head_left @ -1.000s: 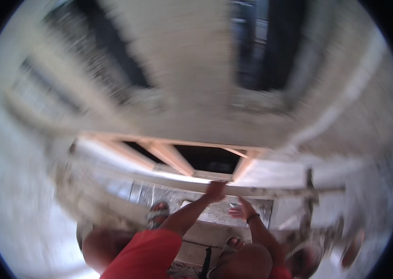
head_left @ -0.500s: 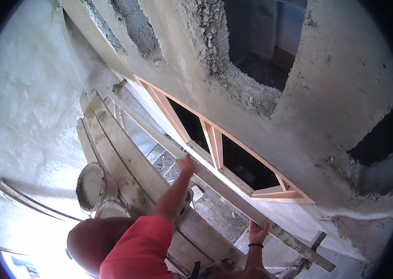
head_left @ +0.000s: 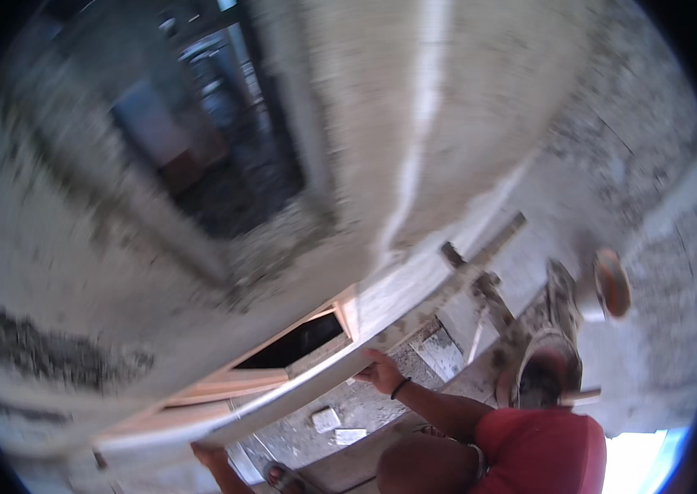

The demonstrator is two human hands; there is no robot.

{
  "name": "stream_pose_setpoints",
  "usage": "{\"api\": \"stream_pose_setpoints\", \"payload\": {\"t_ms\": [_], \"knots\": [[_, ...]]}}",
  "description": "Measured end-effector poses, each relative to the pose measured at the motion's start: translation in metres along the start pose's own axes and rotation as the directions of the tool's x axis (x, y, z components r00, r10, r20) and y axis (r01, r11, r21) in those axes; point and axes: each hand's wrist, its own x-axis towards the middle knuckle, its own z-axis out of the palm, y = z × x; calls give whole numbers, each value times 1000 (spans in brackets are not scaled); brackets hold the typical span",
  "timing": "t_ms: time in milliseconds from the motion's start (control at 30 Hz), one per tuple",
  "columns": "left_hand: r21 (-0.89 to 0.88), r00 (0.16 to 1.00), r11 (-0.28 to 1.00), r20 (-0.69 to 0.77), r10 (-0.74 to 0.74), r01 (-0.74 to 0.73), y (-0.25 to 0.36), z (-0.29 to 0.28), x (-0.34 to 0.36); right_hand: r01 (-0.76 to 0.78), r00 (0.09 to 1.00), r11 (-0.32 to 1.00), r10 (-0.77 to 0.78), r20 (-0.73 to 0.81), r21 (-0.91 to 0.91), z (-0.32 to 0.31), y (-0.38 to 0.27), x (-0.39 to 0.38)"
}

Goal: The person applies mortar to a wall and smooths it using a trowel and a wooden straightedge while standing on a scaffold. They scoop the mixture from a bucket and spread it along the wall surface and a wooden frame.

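Note:
A long, mortar-stained wooden plank (head_left: pixel 291 398) slants from lower left to upper right beside the wall. My left hand (head_left: pixel 212 456) grips its edge near the bottom of the view, with the fingers partly hidden. Farther right along the same edge, my right hand (head_left: pixel 383 372) is closed on the plank, a dark band round that wrist. Just beyond the plank, a light orange wooden window frame (head_left: pixel 347 311) is set low in the wall.
A mortar-smeared bucket (head_left: pixel 567 350) stands at the right, near an orange and white rounded object (head_left: pixel 612 284). A crosspiece (head_left: pixel 493 300) meets the plank's far end. Pale blocks (head_left: pixel 325 420) lie below. The rough wall has a large opening (head_left: pixel 233 181).
The view has swung to the right, bringing the plank's far end and the bucket on the right into sight. Both hands stay on the plank.

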Motion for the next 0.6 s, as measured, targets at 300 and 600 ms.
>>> {"api": "stream_pose_setpoints", "payload": {"t_ms": [300, 600], "knots": [[-16, 979, 984, 102, 178, -177, 109, 75, -14, 217, 966, 972, -228, 121, 95, 86, -30, -24], [-16, 997, 997, -15, 78, -78, 78, 146, -23, 361, 925, 932, -357, -132, 11, 93, -69, 13]]}}
